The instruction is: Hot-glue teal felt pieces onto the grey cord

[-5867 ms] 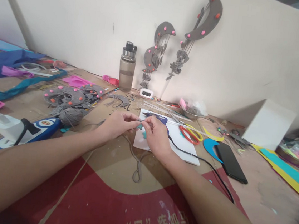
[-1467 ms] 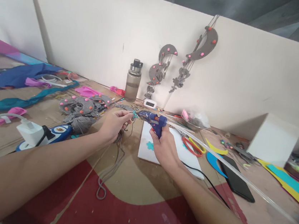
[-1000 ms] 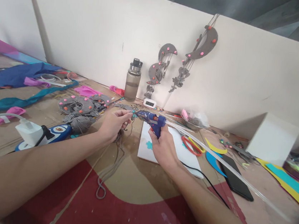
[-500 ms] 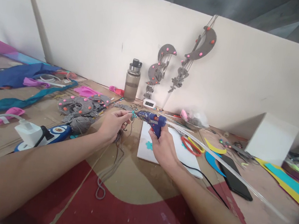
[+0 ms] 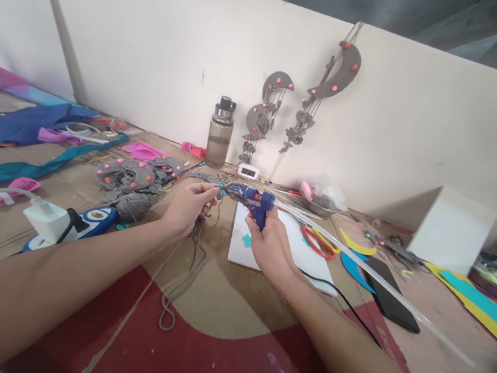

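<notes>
Between thumb and finger, my left hand (image 5: 192, 207) pinches a small teal felt flower (image 5: 221, 190). Grey yarn (image 5: 188, 275) trails from under that hand down onto the cardboard. My right hand (image 5: 272, 243) is wrapped round the handle of a blue hot glue gun (image 5: 251, 197), whose nozzle points left and meets the flower. A long clear glue stick (image 5: 356, 262) sticks out of the gun's back end toward the lower right. Under the gun lies a white board (image 5: 285, 256) with another teal flower cutout (image 5: 247, 240) on it.
Red-handled scissors (image 5: 317, 242) and a black phone (image 5: 390, 298) lie right of the board. A water bottle (image 5: 220, 135) stands against the wall, near hanging grey felt moons (image 5: 342, 71). At left are a power strip (image 5: 99, 217) and a yarn ball (image 5: 136, 205).
The glue gun has shifted slightly left, bringing its nozzle onto the flower. My left hand has stayed almost still.
</notes>
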`<state>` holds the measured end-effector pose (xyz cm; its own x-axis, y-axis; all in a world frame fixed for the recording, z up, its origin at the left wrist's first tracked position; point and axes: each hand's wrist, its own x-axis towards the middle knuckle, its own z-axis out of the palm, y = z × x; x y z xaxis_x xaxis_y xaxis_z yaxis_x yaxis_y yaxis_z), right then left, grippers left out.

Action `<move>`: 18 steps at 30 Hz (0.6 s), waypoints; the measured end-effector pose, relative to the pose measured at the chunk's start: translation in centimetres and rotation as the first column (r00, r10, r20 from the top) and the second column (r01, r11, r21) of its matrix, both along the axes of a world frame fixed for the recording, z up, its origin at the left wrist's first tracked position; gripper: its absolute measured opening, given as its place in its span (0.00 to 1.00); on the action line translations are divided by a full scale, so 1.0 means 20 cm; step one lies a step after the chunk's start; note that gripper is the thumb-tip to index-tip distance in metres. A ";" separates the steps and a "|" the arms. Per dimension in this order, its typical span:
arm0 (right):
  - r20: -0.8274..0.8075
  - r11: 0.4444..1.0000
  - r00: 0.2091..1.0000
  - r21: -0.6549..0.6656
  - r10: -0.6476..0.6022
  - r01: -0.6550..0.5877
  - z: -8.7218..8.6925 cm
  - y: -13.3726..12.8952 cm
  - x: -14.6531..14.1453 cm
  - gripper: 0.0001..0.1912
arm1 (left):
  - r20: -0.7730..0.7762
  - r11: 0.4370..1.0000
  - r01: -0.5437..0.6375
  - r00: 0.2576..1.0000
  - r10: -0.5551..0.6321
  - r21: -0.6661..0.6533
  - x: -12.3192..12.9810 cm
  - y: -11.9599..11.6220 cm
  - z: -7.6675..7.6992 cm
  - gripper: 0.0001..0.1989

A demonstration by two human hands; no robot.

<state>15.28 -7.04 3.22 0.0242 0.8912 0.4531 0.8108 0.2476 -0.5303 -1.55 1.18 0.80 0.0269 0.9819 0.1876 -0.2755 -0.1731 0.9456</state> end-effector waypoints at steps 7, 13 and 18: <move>0.024 1.000 0.999 0.010 -0.029 0.028 0.00 0.00 0.01 0.15 | 0.005 1.000 0.012 1.000 -0.012 0.007 -0.01 0.00 -0.01 0.14; 0.018 1.000 1.000 0.013 -0.017 0.017 -0.01 0.01 0.01 0.16 | -0.006 1.000 0.008 1.000 -0.008 0.018 0.00 0.00 -0.01 0.14; 0.001 1.000 1.000 0.008 -0.025 0.025 0.00 0.01 0.01 0.16 | 0.018 1.000 0.026 0.999 -0.026 -0.006 0.00 0.00 -0.01 0.15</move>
<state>15.57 -6.88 3.15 0.0457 0.8867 0.4601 0.8175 0.2315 -0.5274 -1.59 1.22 0.68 0.0494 0.9819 0.1827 -0.2973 -0.1602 0.9413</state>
